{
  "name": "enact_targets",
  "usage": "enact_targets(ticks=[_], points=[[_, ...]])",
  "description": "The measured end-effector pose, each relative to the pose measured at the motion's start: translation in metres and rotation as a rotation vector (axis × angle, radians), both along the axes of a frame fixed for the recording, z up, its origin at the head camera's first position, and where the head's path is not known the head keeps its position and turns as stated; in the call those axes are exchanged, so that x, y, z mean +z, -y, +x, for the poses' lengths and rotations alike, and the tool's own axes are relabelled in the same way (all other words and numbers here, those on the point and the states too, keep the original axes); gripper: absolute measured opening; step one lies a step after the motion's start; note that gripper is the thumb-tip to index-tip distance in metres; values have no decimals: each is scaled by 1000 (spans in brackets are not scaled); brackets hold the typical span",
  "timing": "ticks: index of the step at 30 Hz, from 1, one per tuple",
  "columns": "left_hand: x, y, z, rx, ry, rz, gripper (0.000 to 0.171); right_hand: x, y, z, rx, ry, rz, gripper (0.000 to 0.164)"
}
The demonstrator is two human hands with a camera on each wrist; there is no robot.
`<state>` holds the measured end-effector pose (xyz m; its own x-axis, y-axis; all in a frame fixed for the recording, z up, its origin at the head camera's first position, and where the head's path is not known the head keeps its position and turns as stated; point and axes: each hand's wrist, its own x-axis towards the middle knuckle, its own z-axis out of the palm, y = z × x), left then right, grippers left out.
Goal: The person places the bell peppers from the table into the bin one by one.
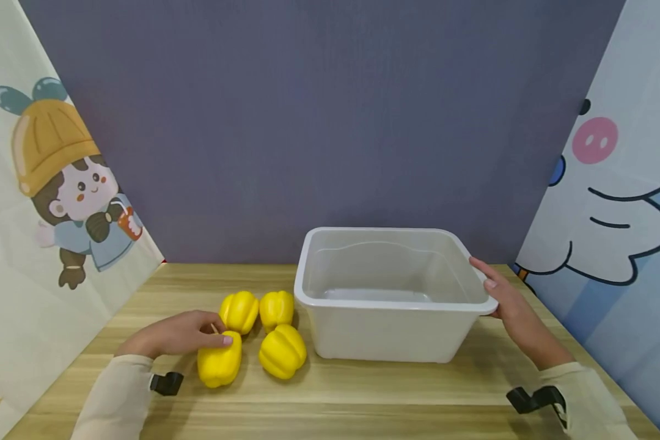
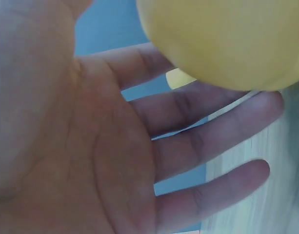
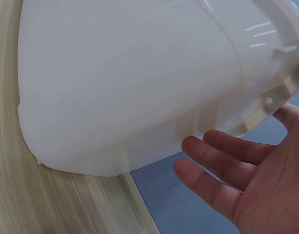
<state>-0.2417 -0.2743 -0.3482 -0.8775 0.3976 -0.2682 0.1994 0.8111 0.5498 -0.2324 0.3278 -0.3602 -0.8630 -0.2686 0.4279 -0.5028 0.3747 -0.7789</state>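
Observation:
Four-lobed yellow bell peppers sit in a cluster left of a white plastic bin (image 1: 382, 333). My left hand (image 1: 184, 333) pinches the front-left bell pepper (image 1: 220, 363), thumb across its upper side and fingers behind it. In the left wrist view this bell pepper (image 2: 227, 39) lies against the index and middle fingers, while the other fingers (image 2: 212, 190) extend past it. At the bin's right end my right hand (image 1: 508, 299) holds the rim, thumb on top. The right wrist view shows the fingers (image 3: 222, 170) under the rim, alongside the bin's outer wall (image 3: 115, 87).
Three more bell peppers stand close by: one at the back left (image 1: 239, 311), one at the back right (image 1: 277, 310), one at the front right (image 1: 283, 351). All rest on a wooden table (image 1: 319, 409) against a grey-blue panel (image 1: 330, 122). Printed cloths hang at both sides.

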Motion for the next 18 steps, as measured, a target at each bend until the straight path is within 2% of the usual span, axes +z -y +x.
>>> enact_targets(ticks=[5,10,15,18], points=[[1,5,2,-1,30,-27,59,-1,0,-1,6,-16,-3,50],[1,6,3,12,38,-56,66,-1,1,0,7,-10,-10,50],[2,4,2,16,42,-78,64,-2,1,0,3,-15,-7,50],[2,3,3,18,37,-88,53,-1,1,0,-1,-16,-7,50]])
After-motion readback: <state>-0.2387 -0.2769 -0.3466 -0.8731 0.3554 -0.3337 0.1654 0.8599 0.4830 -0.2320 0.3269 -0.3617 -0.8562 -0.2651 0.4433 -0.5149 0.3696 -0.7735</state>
